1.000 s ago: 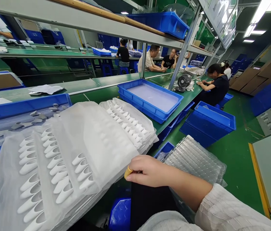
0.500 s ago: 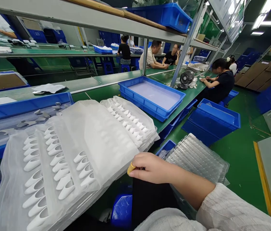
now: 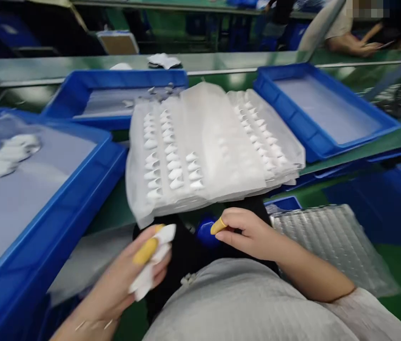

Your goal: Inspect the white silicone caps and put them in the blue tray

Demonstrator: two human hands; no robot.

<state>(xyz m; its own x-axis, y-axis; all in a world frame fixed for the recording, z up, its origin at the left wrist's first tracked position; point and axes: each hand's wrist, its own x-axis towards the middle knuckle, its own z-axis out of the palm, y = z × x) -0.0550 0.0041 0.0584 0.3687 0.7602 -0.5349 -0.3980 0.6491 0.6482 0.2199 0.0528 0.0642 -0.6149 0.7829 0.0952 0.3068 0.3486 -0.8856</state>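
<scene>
The left hand holds a white cloth in its bent fingers, low by the near edge of the green table. The right hand is curled shut with nothing clear inside. Just past both hands, the tray of white parts lies on the table.

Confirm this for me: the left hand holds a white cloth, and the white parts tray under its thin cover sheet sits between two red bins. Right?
Not quite. The bins are blue, not red: the head view shows one blue bin on the left and another blue bin on the right. The rest stands: the left hand holds the white cloth, and the tray lies under its thin sheet.
</scene>
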